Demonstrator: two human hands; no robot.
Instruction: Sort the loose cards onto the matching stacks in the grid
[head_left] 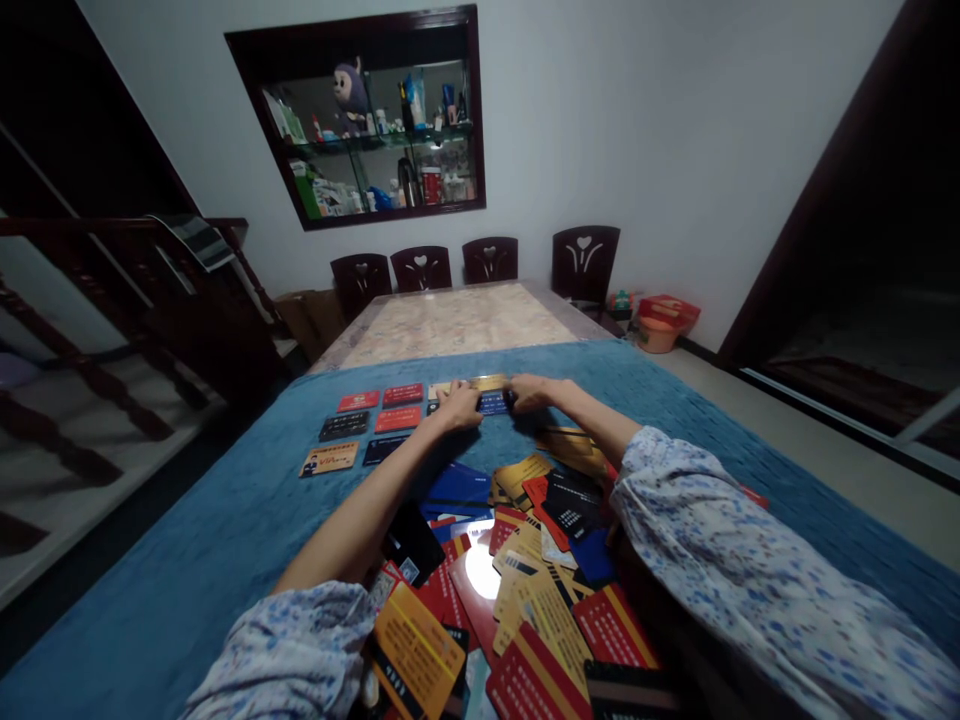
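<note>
The only lettering that comes near to legible is on a gold card (pixel 330 459), to the left of and nearer than the left fingers (pixel 468 402): large letters, seemingly "VIP", the last one uncertain. Left of the same fingers, a red card (pixel 397 419) and a black card (pixel 343 426) bear pale characters too small to read. Nearer than the right fingers (pixel 523 391), a black card with white print (pixel 571 500) shows several unreadable lines. Nearer than both sets of fingers, an orange-gold card (pixel 421 650) carries rows of dark text, and a dark red card (pixel 538 678) light rows, both illegible.
</note>
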